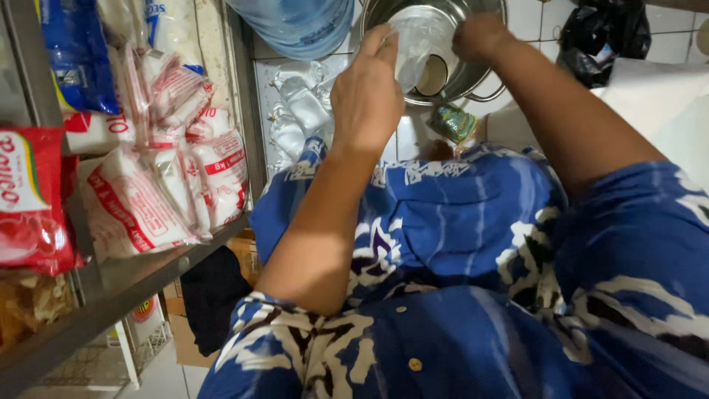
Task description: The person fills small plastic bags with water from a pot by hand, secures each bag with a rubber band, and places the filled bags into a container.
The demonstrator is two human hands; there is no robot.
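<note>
Nearest you, your blue-and-white patterned shirt [458,295] fills the lower view, both arms reaching far over it. Your left hand [367,92] grips the near-left edge of a clear plastic bag [415,41], fingers curled on it; your right hand [480,35] pinches its far-right edge. The bag hangs stretched between them, long axis running left to right, over the open steel pot [473,74]. Room is tight: a metal shelf [125,284] edges your left, stacked with white packets [155,192] printed red, a red packet [29,199] nearer. Farther off, a blue water jug [295,26] stands left, a black bag [602,37] right.
</note>
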